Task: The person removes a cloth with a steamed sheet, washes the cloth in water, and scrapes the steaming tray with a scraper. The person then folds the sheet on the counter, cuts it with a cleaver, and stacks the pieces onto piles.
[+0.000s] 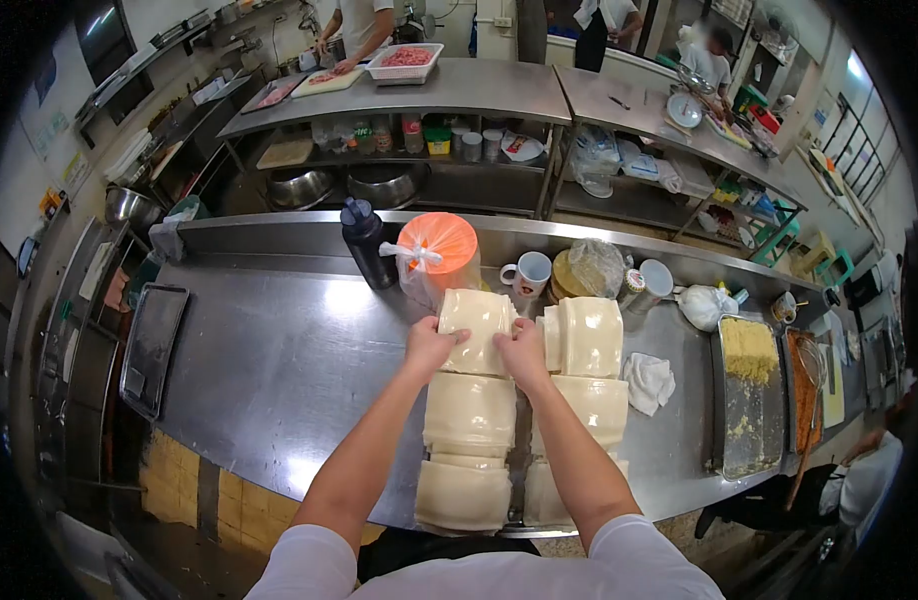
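Pale, glossy dough sheets lie in stacks in two columns on the steel table. My left hand [432, 347] grips the left side of the far-left stack of dough sheets [476, 318], thumb on top. On the opposite side of that same stack, my right hand [522, 352] holds on with its thumb over the edge. The fingers beneath are partly hidden. Closer to me are a middle stack [469, 415] and a front stack [463, 495]. The right column has a far stack [591, 337], a middle stack [594, 408] and a front stack [547, 495], the last partly behind my right forearm.
Behind the stacks stand a dark bottle [367, 245], an orange-lidded container in plastic [441, 250] and a mug [529, 275]. A white cloth [649, 382] and a tray with yellow crumbly food [749, 420] are rightward; a dark tray [155, 350] is leftward. Other people work nearby.
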### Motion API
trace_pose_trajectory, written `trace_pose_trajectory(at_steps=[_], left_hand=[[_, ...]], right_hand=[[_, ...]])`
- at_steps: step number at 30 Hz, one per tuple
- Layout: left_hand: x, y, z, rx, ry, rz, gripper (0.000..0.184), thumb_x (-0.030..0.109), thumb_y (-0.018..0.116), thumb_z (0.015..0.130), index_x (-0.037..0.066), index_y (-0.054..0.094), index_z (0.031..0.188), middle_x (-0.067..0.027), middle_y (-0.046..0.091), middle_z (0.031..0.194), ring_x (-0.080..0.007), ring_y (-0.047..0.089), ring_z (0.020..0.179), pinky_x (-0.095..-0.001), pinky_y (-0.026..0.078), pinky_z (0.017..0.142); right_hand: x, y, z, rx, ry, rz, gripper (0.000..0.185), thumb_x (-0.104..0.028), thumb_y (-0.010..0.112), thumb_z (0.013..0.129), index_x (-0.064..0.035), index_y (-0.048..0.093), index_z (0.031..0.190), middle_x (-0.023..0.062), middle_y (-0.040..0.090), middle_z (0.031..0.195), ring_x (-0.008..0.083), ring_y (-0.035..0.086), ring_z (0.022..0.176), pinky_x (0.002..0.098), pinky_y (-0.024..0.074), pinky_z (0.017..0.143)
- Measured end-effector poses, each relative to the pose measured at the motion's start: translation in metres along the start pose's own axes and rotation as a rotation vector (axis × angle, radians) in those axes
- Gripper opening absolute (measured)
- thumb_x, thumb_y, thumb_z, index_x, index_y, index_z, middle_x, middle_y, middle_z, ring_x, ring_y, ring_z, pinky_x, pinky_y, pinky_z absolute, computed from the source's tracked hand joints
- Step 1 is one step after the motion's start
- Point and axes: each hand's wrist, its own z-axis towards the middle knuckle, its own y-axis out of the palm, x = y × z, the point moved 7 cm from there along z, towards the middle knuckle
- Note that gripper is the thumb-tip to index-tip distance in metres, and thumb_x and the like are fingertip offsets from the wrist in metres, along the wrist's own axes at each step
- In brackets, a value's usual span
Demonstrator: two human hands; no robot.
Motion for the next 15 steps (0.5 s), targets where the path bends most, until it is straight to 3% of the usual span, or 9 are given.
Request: trace_pose_trajectory(at_steps=[7, 10, 15], left_hand=[[0.028, -0.013, -0.042, 0.177, 0.166, 0.600, 0.050, 0.032, 0.085, 0.076, 0.000, 0.064, 0.109, -0.0161, 0.072, 0.100, -0.0327, 0.070, 0.092, -0.0397, 0.055, 0.080], [0.041, -0.025, -0.078, 0.318, 0.420, 0.734, 0.049, 0.032, 0.084, 0.078, 0.001, 0.064, 0.110, -0.0146, 0.071, 0.100, -0.0327, 0.069, 0.089, -0.0396, 0.055, 0.079], [0.019, -0.050, -0.155, 0.170, 0.360, 0.418, 0.040, 0.025, 0.080, 0.082, 0.001, 0.066, 0.112, -0.0122, 0.071, 0.098, -0.0243, 0.069, 0.084, -0.0363, 0.055, 0.075]], right_hand=[[-0.006, -0.011, -0.020, 0.055, -0.095, -0.051, 0.067, -0.016, 0.067, 0.082, 0.0096, 0.042, 0.139, 0.0223, 0.067, 0.108, 0.0351, 0.066, 0.099, 0.0424, 0.0510, 0.090], [-0.025, -0.026, -0.053, 0.108, -0.165, -0.059, 0.065, -0.013, 0.066, 0.082, 0.0090, 0.043, 0.138, 0.0212, 0.064, 0.110, 0.0334, 0.064, 0.099, 0.0417, 0.0517, 0.088], [-0.032, -0.031, -0.127, 0.104, -0.351, -0.070, 0.064, -0.007, 0.070, 0.082, 0.0078, 0.043, 0.139, 0.0180, 0.061, 0.113, 0.0239, 0.063, 0.096, 0.0347, 0.0538, 0.081]])
